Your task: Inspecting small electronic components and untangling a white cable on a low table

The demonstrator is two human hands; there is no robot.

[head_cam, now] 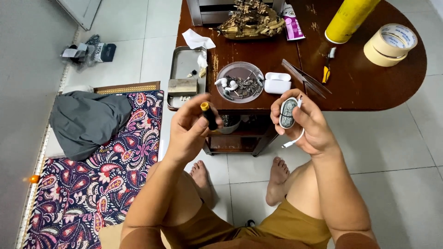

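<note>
Oval grey device (288, 113) w/ white cable (294, 139) sits in right hand (304, 122), upright, face toward cam; fingers curled round its far edge, thumb on near edge, so hand is closed round it. Cable loops out below the palm, plug end hanging free.

Black tube w/ yellow cap (208, 114) in left hand (191, 127), just left of the device, not touching it. Thumb + forefinger pinch the tube, cap end up; other fingers half curled.

Both hands held up over the near edge of the brown table (360, 83). Just beyond the hands: round dish (240, 82) w/ small metal bits + white earbuds, white case (278, 83) right of it. Metal tray (184, 76) beyond left hand. Further right of right hand: tape roll (390, 44), yellow can (350, 18). Patterned mat (106, 161) on floor left of left hand, grey cloth (87, 120) on it.
</note>
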